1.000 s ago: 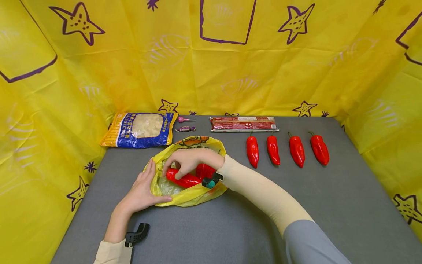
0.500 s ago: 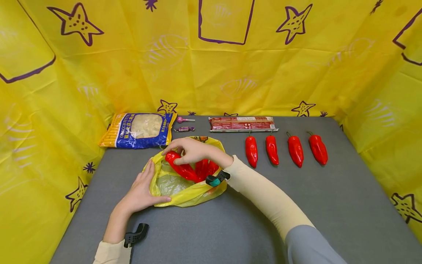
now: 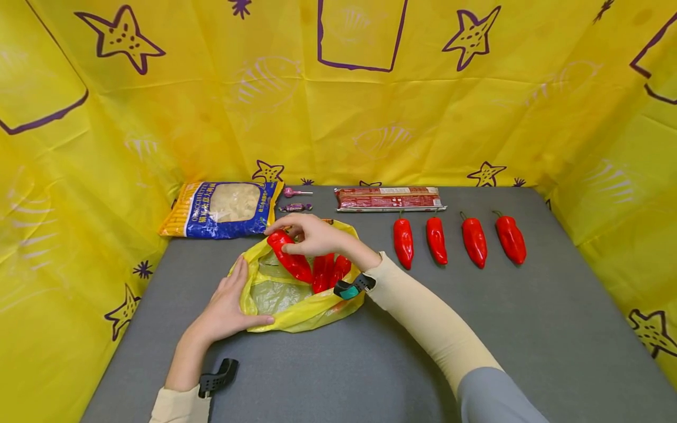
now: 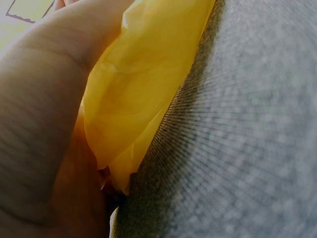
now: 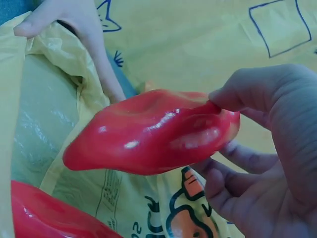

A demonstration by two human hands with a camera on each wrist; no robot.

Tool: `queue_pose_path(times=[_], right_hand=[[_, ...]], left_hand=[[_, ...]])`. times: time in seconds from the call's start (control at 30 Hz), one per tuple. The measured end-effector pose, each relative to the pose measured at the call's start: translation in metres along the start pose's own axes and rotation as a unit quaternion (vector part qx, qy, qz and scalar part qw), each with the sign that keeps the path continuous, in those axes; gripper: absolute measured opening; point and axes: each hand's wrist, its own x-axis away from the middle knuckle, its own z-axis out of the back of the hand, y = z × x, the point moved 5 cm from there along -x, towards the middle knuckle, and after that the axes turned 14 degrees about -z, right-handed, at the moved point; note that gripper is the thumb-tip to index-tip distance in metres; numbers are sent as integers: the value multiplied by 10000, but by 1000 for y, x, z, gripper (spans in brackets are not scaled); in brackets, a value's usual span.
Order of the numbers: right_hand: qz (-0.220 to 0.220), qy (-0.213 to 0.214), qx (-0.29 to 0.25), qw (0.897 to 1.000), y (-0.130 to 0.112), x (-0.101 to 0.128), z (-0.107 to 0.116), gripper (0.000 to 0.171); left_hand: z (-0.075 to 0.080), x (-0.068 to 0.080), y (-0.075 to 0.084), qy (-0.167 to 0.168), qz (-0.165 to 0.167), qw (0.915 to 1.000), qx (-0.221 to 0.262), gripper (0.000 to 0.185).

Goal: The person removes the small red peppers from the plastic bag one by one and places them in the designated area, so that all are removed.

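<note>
My right hand [image 3: 317,236] holds a red pepper [image 3: 290,258] by its stem end, thumb on one side and fingers on the other. The pepper slants over the mouth of a yellow plastic bag [image 3: 298,322], its tip pointing down into it. More red peppers [image 3: 321,273] lie inside at the right. In the right wrist view the held pepper [image 5: 148,134] looks glossy and dented. At the bag's left side my left hand [image 3: 224,302] rests with straight fingers along the rim and thumb spread over the front edge. The left wrist view shows the bag [image 4: 143,74] against that hand.
A blue and orange pasta bag [image 3: 233,208] lies behind at the left. Beside it are a lollipop [image 3: 290,192] and a purple wrapped candy [image 3: 296,207]. A long red packet [image 3: 388,198] lies at the back. Several red peppers [image 3: 436,241] stand in a row at the right.
My right hand has risen and moved toward the far rim, lifting the pepper's stem end out of the bag. The peppers inside show more clearly. My left hand has stayed in place.
</note>
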Motion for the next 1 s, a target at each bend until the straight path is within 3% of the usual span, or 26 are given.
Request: queue_pose_path(times=[0.23,0.43,0.83,1.0], right_hand=[[-20,212,158,9996,7,2,1,44],[-370,598,-374,9968,12,13,11,45],[-353,1474,-720,9858,41,71,40,45],[-543,1812,-868,9781,53,99,50,47]], left_hand=[[0,0,0,-21,32,10000,-2,146],[-1,-1,0,0,-25,10000,-45,146],[-1,-1,1,-3,-31,10000,-91,148],[-1,0,0,-36,19,9999,-105,148]])
